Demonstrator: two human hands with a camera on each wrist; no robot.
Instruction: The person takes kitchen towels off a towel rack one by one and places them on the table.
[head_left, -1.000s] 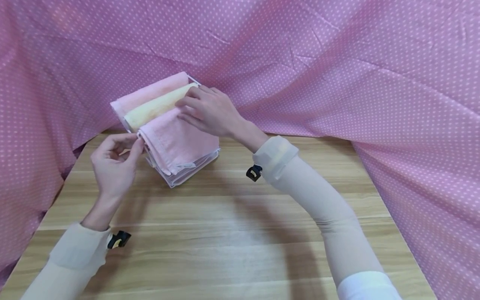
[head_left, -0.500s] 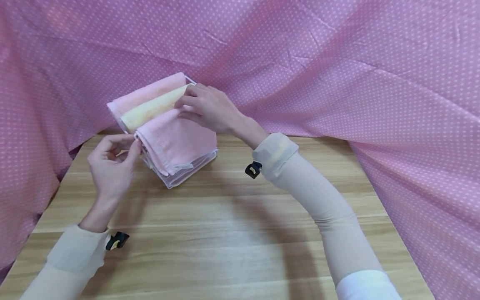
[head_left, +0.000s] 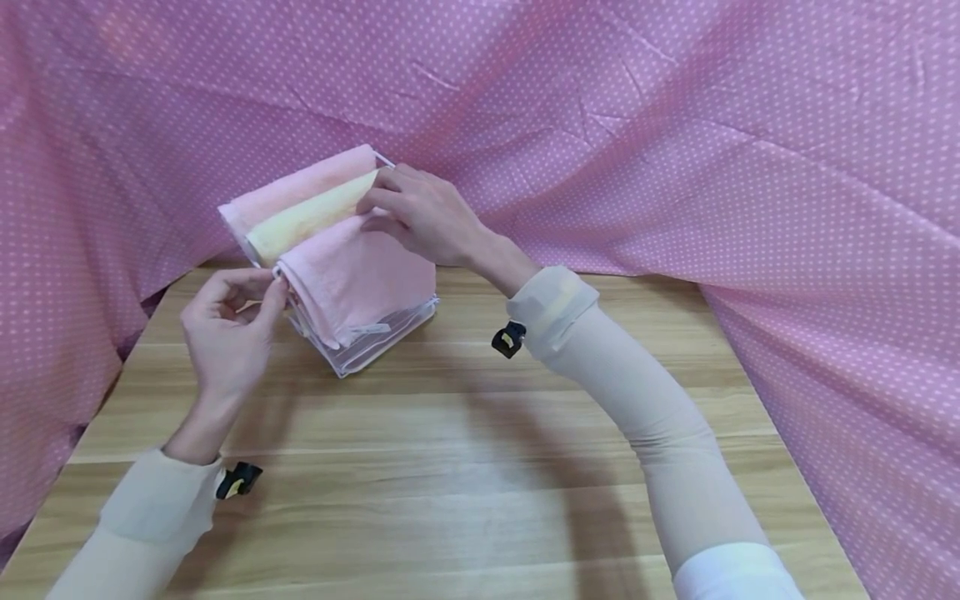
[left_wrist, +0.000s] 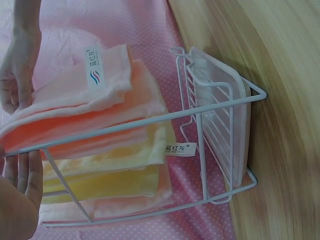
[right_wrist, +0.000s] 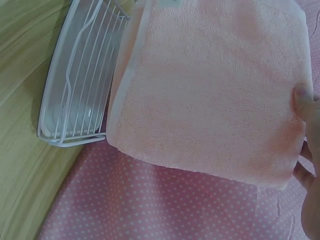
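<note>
A white wire rack point(left_wrist: 201, 155) stands on the table with folded towels draped over its upper bars. The front pink towel point(head_left: 367, 283) hangs nearest me, a small printed label at its lower edge. Behind it lie a yellow towel point(head_left: 300, 221) and another pink towel point(head_left: 300, 179). At the front towel's upper left corner, by the bar's end, my left hand point(head_left: 228, 329) pinches the cloth between thumb and fingers. My right hand point(head_left: 427, 212) holds the same towel along its top fold near the right end, with the thumb on the front face in the right wrist view.
At the rack's foot is a white tray point(right_wrist: 55, 100) behind a wire shelf. The wooden table point(head_left: 450, 467) ends at a pink polka-dot cloth point(head_left: 600, 125) hanging behind and at both sides. Black clips point(head_left: 238, 480) sit at the cuffs.
Both hands stay at the front pink towel in nearly the same places. The right fingers shift very slightly along the top fold; the rack and towels look otherwise unchanged.
</note>
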